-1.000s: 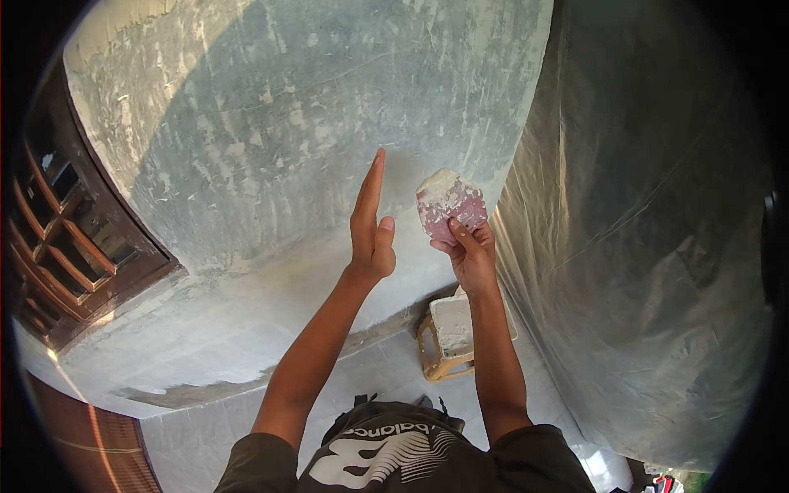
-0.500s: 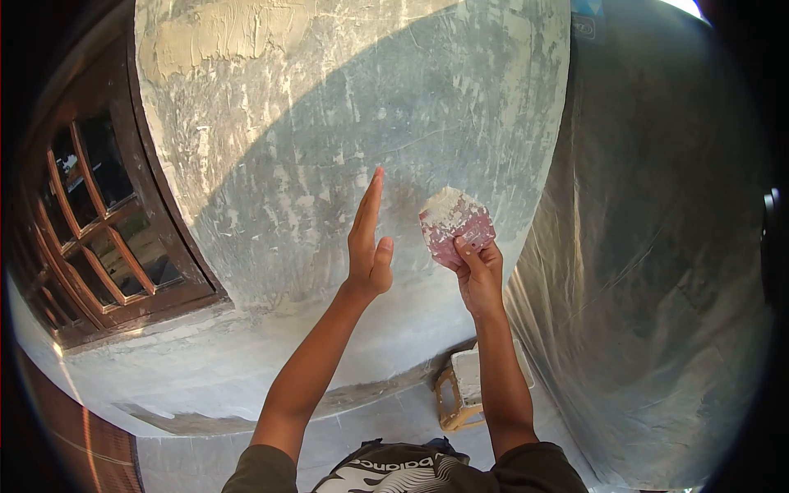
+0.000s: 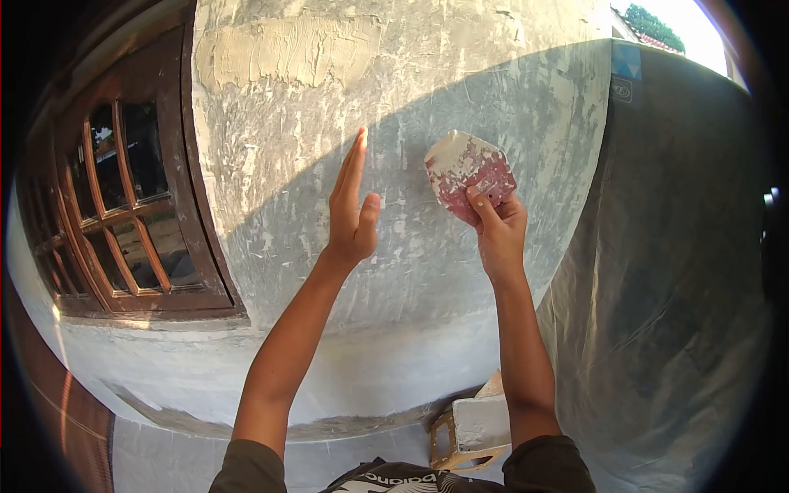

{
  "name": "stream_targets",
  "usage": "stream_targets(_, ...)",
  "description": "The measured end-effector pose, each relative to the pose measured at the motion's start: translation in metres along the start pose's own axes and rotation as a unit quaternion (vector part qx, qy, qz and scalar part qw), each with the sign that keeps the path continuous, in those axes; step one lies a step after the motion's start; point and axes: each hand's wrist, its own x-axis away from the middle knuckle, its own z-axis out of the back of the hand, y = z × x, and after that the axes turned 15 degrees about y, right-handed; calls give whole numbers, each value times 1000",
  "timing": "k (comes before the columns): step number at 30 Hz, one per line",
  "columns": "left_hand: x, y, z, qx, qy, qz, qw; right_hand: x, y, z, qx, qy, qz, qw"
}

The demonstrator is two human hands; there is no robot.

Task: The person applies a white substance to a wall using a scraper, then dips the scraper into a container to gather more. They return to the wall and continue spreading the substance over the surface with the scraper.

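My right hand [image 3: 500, 226] pinches the lower edge of a flat reddish piece [image 3: 472, 177] between thumb and fingers. Whitish, flaking material covers the upper part of that piece. My left hand [image 3: 353, 205] is raised with its fingers stretched upward and the thumb apart, holding nothing. Both hands are in front of a grey wall [image 3: 411, 287] with pale streaks; whether either touches it cannot be told. A thick cream-coloured patch [image 3: 288, 51] lies on the wall's upper left.
A brown wooden window [image 3: 123, 205] with glass panes is at the left. Translucent plastic sheeting [image 3: 666, 271] hangs at the right. On the floor below my right arm stands a yellowish stool [image 3: 444, 440] with a whitish object [image 3: 481, 423] on it.
Both hands appear higher in the view and farther apart, the right one still holding the reddish piece. The view has shifted, showing more of the upper wall and some greenery at the top right.
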Motion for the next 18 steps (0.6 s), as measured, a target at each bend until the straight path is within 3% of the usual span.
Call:
stream_targets(8, -57, -3, 24, -34, 5, -32, 999, -56, -10, -58, 33, -21, 116, 992)
stream_targets(11, -75, -18, 34, -45, 5, -61, 997, -79, -12, -78, 117, -37, 236, 964)
stream_targets(12, -81, -22, 38, -46, 6, -63, 997, -85, -14, -87, 117, -39, 237, 964)
stream_targets(14, -91, -28, 46, -76, 8, -94, 993, -94, -15, -104, 213, -19, 388, 897)
stream_targets(15, -96, -31, 49, -82, 11, -100, 992, -100, -14, -113, 214, -19, 389, 896)
stream_targets(16, -105, -44, 59, -71, 13, -147, 987, -108, -13, -122, 284, -15, 487, 826)
stream_targets(17, -104, -52, 65, -91, 11, -140, 986, -114, -12, -129, 348, -12, 574, 741)
stream_targets(18, -106, -55, 68, -110, 10, -134, 985, -122, -11, -134, 349, -10, 575, 739)
